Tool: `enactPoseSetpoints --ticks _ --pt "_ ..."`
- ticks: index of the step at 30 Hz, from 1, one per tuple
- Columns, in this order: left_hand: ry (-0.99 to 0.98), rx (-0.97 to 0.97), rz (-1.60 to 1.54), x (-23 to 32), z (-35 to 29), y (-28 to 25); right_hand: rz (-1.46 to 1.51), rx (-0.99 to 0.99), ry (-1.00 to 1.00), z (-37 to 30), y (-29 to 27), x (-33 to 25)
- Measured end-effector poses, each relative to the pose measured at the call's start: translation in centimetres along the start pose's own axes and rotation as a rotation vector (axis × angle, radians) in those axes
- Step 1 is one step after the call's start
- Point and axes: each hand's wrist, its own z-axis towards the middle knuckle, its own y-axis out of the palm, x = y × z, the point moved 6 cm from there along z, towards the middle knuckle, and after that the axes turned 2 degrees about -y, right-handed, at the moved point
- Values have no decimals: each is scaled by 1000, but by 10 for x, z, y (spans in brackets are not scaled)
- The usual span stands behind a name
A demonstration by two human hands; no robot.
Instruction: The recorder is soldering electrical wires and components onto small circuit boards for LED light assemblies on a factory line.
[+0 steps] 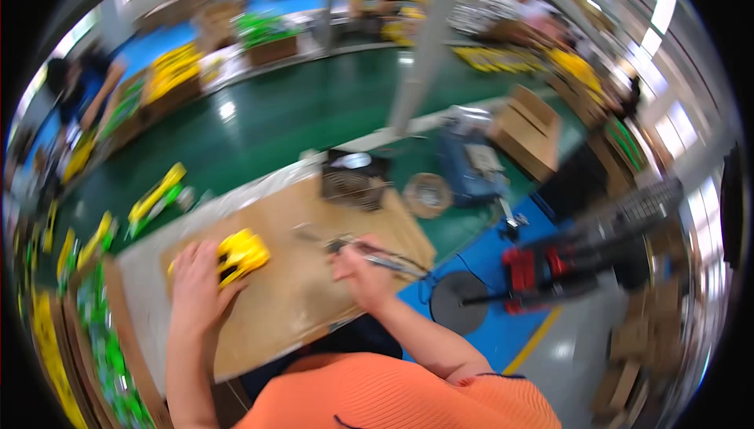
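Observation:
My left hand (198, 281) grips a yellow plastic part (245, 253) with dark openings, holding it down on a brown cardboard sheet (275, 303). Its fingers partly cover the part. Closed round a pen-like tool with a thin cord is my right hand (363, 273). The tool looks like a soldering iron (336, 245), and its tip points left toward the yellow part without touching it. Motion blur hides the fine detail of tip and fingers.
Behind the sheet stand a black box-shaped device (355, 181), a round roll (428, 195) and a blue machine (473, 164). Yellow and green pieces (157, 197) lie on the green belt (259, 107). A box of green pieces (110, 343) is at left; several people work beyond.

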Motion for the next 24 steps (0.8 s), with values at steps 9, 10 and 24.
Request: enactPoseSetpoints --ticks 9,10,24 --pt "182 169 -12 19 7 -9 123 -77 -83 4 3 -21" --pt "176 164 -12 16 4 -7 122 -78 -75 4 2 -19" --pt "349 195 -216 12 -5 -35 184 -64 -62 4 6 -12"
